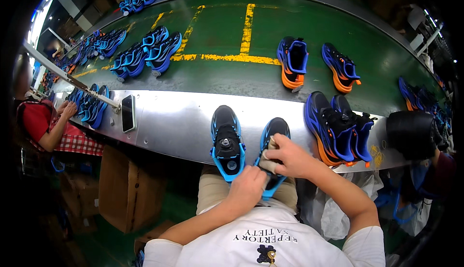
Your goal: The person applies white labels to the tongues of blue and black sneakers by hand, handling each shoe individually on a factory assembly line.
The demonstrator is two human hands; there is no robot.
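Note:
Two black and light-blue sneakers lie on the metal ledge in front of me, toes pointing away. The left sneaker point(227, 141) has a round dial closure and nobody touches it. My left hand point(247, 187) grips the heel end of the right sneaker point(275, 130). My right hand point(288, 156) rests on top of that same sneaker and presses a pale wad, perhaps cloth or paper point(271, 147), into its opening.
A blue-and-orange pair point(338, 126) stands right of my hands. A green conveyor belt point(217, 30) carries more sneakers point(293, 61) and a cluster point(145, 54). A phone point(128, 113) lies on the metal ledge point(169, 122). One person in red point(46, 124) works at left, another point(415, 131) at right.

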